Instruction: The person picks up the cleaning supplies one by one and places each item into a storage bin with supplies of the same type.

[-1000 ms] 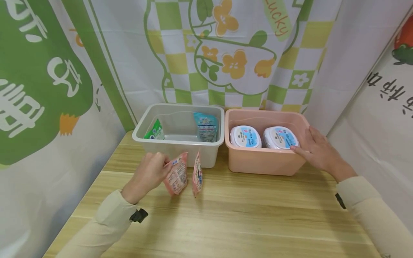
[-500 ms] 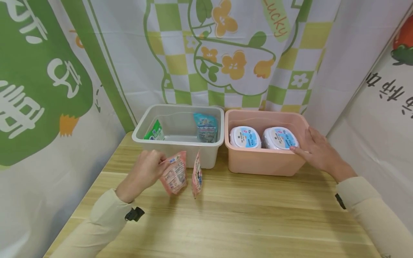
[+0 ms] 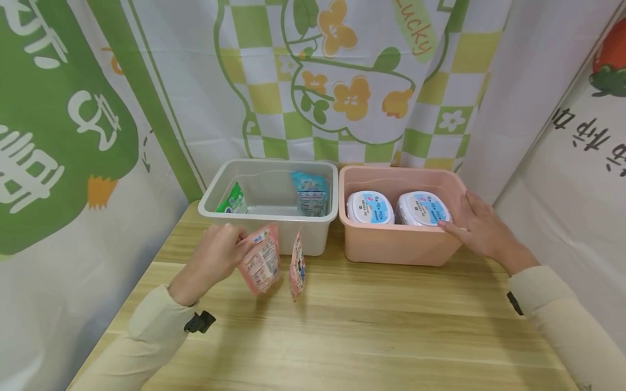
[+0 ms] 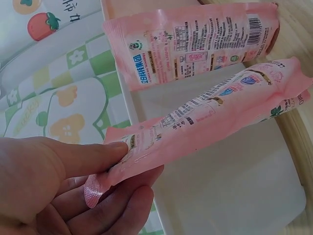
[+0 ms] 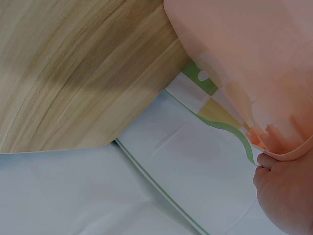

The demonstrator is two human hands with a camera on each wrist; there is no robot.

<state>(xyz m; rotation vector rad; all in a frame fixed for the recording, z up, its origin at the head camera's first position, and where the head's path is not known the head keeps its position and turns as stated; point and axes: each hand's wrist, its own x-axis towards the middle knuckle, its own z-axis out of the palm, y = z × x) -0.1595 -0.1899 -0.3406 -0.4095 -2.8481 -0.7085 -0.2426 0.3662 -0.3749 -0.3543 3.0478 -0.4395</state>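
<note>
My left hand pinches the top corner of a pink printed pouch between thumb and fingers, in front of the grey bin. In the left wrist view this pouch runs slanting away from the thumb. A second pink pouch stands upright just to its right, seen edge-on. My right hand rests on the right front corner of the pink bin, fingers along the side rim and thumb on the front rim. Two white tubs with blue labels sit side by side in that bin.
The grey bin stands left of the pink one, with a green packet at its left and a blue pouch at its right. Both bins are on a wooden table. A patterned curtain hangs behind.
My left hand has drawn a little to the left with the pink pouch, widening the gap to the second pouch. The right hand stays on the pink bin's rim.
</note>
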